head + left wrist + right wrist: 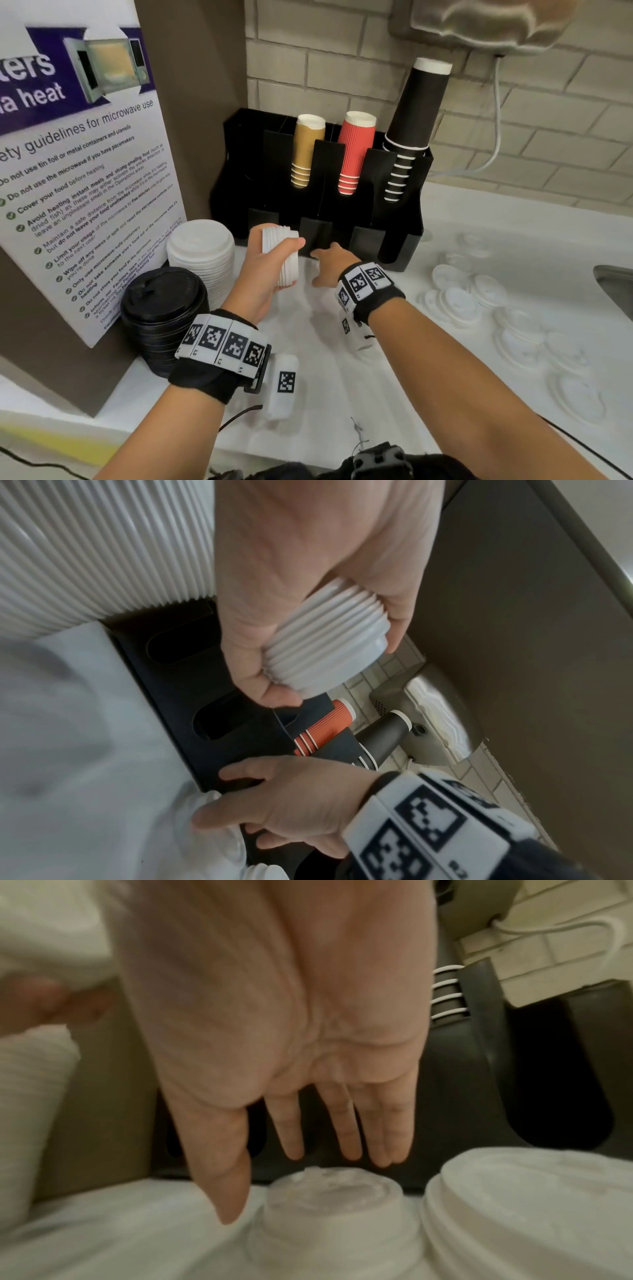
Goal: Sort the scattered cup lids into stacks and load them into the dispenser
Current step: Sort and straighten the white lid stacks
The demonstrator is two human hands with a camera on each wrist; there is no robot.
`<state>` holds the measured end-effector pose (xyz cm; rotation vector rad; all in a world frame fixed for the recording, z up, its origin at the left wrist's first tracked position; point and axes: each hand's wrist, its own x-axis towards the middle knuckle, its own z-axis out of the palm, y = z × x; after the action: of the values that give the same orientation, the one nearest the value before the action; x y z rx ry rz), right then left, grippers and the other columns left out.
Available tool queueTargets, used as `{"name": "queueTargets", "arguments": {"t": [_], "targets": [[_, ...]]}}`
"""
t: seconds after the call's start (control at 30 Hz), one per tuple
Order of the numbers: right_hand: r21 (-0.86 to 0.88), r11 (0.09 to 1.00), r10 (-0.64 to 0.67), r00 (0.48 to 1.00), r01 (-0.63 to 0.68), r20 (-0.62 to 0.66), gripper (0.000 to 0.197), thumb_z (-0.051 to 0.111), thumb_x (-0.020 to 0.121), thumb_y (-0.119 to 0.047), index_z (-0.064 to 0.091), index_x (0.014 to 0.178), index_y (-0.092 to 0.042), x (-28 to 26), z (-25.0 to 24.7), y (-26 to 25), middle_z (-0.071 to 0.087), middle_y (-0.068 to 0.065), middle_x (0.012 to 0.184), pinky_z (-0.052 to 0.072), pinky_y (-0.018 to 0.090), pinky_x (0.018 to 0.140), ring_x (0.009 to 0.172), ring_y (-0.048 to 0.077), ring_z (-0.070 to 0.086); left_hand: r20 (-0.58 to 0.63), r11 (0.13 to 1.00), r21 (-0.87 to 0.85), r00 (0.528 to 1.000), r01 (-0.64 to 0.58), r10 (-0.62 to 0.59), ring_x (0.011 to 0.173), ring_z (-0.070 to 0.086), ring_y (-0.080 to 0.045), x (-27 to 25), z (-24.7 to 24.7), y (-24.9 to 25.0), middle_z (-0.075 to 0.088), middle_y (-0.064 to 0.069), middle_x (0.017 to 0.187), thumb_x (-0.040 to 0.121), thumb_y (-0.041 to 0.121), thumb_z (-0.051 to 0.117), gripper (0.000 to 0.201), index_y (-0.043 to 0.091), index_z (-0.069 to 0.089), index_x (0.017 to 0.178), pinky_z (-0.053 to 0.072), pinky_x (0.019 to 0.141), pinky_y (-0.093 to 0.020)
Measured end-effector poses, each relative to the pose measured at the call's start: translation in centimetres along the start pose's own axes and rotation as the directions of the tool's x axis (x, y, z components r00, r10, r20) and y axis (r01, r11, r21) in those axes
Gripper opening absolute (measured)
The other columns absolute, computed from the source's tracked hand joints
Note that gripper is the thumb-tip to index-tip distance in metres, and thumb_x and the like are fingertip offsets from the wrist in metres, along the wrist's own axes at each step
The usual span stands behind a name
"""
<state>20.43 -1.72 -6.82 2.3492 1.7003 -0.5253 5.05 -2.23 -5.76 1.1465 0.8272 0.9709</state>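
Note:
My left hand (274, 263) grips a short stack of small white lids (281, 257) on its side, just in front of the black dispenser (394, 219); the left wrist view shows the fingers wrapped around that ribbed stack (329, 639). My right hand (327, 265) reaches to the dispenser's base with straight, spread fingers (294, 1123) and holds nothing. It hovers over a small white lid stack (329, 1218) beside a larger white lid (531, 1204) on the counter. Whether it touches them is unclear.
A tall stack of large white lids (202, 253) and a stack of black lids (164, 308) stand at the left by a microwave poster (85, 171). Several loose lids (479, 308) lie at the right near a sink (616, 287). The dispenser holds tan, red and black cups.

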Motion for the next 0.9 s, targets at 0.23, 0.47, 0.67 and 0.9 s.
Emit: {"name": "queueTargets", "arguments": {"t": [0.23,0.47,0.67,0.9], "targets": [[-0.05,0.999,0.012,0.999,-0.01,0.034,0.069,0.073,0.081,-0.032,0.039,0.141,-0.02,0.6,0.3,0.0,0.034,0.014,0.139,0.051,0.043,0.093,0.117,0.036,0.051,0.004,1.0,0.014,1.0,0.021,-0.021,0.106,0.052,-0.02,-0.2,-0.4,0.0,0.051,-0.001,0.117,0.088,0.025,0.066,0.045,0.025,0.043,0.127,0.051,0.07,-0.034],[0.614,0.773,-0.041,0.978,0.162,-0.205,0.034,0.062,0.084,-0.043,0.055,0.116,-0.034,-2.3,-0.4,3.2,0.058,-0.004,0.103,0.047,0.026,0.072,0.09,0.014,0.058,0.058,0.992,-0.051,0.992,0.112,-0.109,0.098,0.054,-0.018,-0.2,-0.3,-0.3,0.054,0.001,0.108,0.092,0.03,0.059,0.022,0.034,0.048,0.111,0.052,0.072,-0.035],[0.866,0.261,-0.084,0.904,0.426,-0.419,0.032,0.06,0.086,-0.034,0.059,0.115,-0.045,-8.2,0.6,3.6,0.068,-0.013,0.092,0.054,0.021,0.073,0.091,0.004,0.065,0.154,0.982,-0.081,0.976,0.171,-0.157,0.098,0.057,-0.021,-0.7,1.7,-1.1,0.056,-0.004,0.111,0.095,0.032,0.053,0.021,0.029,0.048,0.115,0.05,0.071,-0.036],[0.859,0.207,-0.069,0.883,0.469,-0.465,0.041,0.064,0.088,-0.011,0.059,0.124,-0.03,-10.6,2.2,4.1,0.063,0.007,0.117,0.057,0.032,0.083,0.105,0.018,0.063,0.245,0.976,-0.071,0.952,0.205,-0.183,0.098,0.061,-0.021,-1.3,3.4,-1.7,0.06,-0.006,0.112,0.096,0.035,0.05,0.028,0.025,0.047,0.122,0.051,0.071,-0.034]]}}
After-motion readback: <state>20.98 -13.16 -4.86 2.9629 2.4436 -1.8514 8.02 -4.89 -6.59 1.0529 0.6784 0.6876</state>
